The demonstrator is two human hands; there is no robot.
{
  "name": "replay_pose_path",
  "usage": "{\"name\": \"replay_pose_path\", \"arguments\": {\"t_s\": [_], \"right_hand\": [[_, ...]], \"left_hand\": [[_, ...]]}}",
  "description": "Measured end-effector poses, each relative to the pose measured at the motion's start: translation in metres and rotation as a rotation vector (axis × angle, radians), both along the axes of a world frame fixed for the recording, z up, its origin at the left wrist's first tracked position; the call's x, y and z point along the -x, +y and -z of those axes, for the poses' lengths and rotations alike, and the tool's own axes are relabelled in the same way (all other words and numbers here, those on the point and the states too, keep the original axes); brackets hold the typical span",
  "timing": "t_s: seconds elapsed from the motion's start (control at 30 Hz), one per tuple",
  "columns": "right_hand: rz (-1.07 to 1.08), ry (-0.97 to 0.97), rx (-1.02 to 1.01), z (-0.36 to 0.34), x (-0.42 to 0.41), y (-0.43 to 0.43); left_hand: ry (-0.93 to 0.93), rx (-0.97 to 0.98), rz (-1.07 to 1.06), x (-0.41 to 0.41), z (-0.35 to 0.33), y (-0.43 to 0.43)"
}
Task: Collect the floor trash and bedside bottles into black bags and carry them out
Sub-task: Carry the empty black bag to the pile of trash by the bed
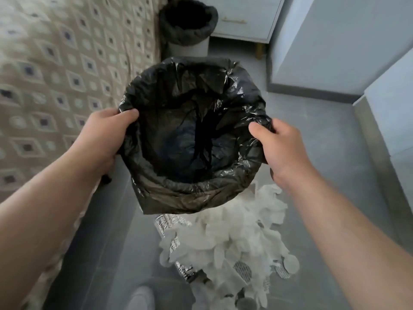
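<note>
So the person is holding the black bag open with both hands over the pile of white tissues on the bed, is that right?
Not quite: the head view shows the pile of white tissues lying on the grey floor, beside the bed. Left hand and right hand do hold the black bag open.

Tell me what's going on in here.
A person holds a black bag open by its rim, left hand and right hand on either side. It looks empty. A pile of white tissue trash lies on the floor just below it, not yet collected. A second lined bin stands farther off beside the bed.
</note>
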State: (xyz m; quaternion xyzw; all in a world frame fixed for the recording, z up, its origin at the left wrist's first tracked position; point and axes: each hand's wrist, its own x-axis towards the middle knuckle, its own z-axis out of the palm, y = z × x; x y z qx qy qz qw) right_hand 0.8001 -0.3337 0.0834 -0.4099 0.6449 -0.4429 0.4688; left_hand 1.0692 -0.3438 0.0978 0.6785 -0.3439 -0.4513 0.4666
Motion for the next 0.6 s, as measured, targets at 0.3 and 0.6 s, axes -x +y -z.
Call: {"name": "replay_pose_path", "arguments": {"t_s": [0.3, 0.6], "right_hand": [[-0.066, -0.036, 0.065, 0.001, -0.03, 0.032], [-0.288, 0.011, -0.052, 0.06, -0.129, 0.107]], "left_hand": [[-0.056, 0.018, 0.001, -0.037, -0.009, 0.054], [-0.146, -0.145, -0.188, -0.126, 0.061, 0.186]]}}
